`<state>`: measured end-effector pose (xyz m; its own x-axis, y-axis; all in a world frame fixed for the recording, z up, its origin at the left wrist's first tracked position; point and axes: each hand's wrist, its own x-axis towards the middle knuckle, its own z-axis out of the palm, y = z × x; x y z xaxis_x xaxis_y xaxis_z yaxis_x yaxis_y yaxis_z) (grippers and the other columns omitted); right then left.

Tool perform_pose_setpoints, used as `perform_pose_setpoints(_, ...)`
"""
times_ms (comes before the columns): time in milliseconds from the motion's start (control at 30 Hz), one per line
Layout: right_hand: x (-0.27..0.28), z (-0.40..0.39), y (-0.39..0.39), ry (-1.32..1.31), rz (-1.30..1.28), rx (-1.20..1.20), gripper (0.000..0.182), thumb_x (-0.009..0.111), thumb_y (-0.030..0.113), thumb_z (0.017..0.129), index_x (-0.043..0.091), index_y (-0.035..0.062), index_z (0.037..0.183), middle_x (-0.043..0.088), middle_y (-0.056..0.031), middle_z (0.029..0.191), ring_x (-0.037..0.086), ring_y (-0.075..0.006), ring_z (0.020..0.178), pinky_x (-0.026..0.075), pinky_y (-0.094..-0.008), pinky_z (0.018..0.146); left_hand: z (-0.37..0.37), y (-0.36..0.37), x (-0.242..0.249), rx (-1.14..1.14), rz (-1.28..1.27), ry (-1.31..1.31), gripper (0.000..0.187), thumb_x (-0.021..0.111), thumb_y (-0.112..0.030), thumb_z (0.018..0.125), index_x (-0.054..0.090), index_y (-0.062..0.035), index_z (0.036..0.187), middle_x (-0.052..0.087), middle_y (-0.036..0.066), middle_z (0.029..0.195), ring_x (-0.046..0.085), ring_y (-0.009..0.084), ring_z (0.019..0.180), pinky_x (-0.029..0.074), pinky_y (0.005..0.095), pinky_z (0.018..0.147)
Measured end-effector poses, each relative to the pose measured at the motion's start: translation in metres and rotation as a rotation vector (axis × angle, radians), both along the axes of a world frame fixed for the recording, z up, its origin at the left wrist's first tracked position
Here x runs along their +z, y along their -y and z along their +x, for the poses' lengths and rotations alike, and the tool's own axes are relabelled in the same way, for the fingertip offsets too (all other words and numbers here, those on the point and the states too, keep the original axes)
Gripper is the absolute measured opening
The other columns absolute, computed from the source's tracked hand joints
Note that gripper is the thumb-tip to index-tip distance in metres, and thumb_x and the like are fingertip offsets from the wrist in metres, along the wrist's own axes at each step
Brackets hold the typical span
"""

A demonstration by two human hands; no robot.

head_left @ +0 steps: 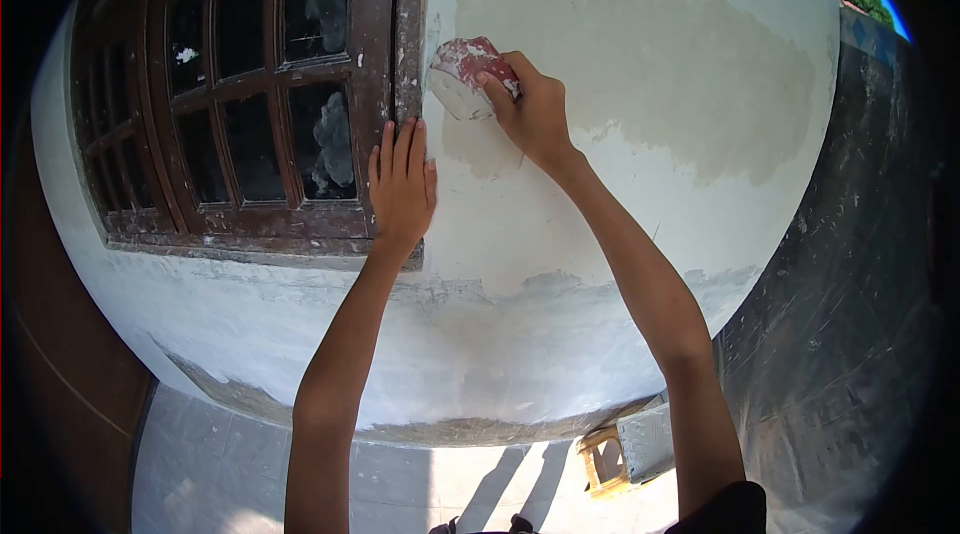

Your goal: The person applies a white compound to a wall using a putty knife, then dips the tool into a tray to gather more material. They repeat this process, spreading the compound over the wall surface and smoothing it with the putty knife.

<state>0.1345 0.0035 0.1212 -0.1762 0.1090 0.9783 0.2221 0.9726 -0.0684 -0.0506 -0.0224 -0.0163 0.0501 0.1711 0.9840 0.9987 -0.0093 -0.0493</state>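
In my right hand [540, 117] is a red putty scraper [472, 66], smeared with whitish filler. Its broad edge lies against the wall [560, 224], just right of the wooden window frame [408, 34]. The thumb presses on the near face, and the other fingers are mostly hidden behind it. My left hand [402, 186] rests flat on the frame's lower right part, fingers stretched upward, holding nothing. Above and right of the scraper spreads a large beige-grey patch [660, 54] of filler, with ragged edges on the paler wall.
Dark glass panes [318, 4] fill the window at left. Below, a yellowish stool-like object [603, 464] stands on the tiled floor [390, 489] near a grey block-shaped thing [648, 442]. A dark wall [830, 284] runs along the right.
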Motion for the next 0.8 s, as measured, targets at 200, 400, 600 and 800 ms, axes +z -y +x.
perform_pose_setpoints(200,0.018,0.057,-0.017,-0.571,-0.116,-0.284,0.029,0.066,0.027,0.093,0.065,-0.0024,0.097,0.067,-0.0070,0.074,0.053,-0.0110,0.059,0.046,-0.0283,0.058,0.001,-0.001,0.000,0.022,0.002,0.020,0.049,0.036,-0.023,0.103,0.034,-0.0084,0.150,0.037,0.011,0.152,0.028,0.0320,0.144,0.026,0.0513,0.113)
perform_pose_setpoints(400,-0.029,0.048,0.004,-0.555,-0.325,0.174,0.026,0.065,0.027,0.096,0.062,0.0017,0.103,0.062,-0.0017,0.080,0.051,-0.0066,0.062,0.042,-0.0227,0.056,0.004,-0.002,-0.001,0.017,0.000,0.042,0.050,0.038,-0.022,0.102,0.034,-0.0097,0.150,0.037,0.011,0.152,0.029,0.0334,0.144,0.026,0.0519,0.113)
perform_pose_setpoints(600,-0.045,0.039,-0.005,-0.096,-0.241,-0.160,0.023,0.070,0.019,0.091,0.061,0.0003,0.100,0.067,-0.0123,0.071,0.055,-0.0156,0.052,0.044,-0.0286,0.052,0.004,-0.004,-0.003,-0.005,0.021,0.061,0.051,0.041,-0.023,0.101,0.036,-0.0133,0.151,0.038,0.010,0.151,0.029,0.0348,0.143,0.027,0.0535,0.111)
perform_pose_setpoints(800,-0.019,0.081,-0.007,-0.534,-0.234,-0.388,0.027,0.066,0.025,0.094,0.064,-0.0015,0.098,0.068,-0.0098,0.073,0.058,-0.0146,0.056,0.048,-0.0296,0.058,0.006,-0.004,-0.004,0.033,-0.003,0.068,0.050,0.039,-0.023,0.102,0.034,-0.0129,0.151,0.037,0.010,0.151,0.029,0.0354,0.143,0.027,0.0543,0.111)
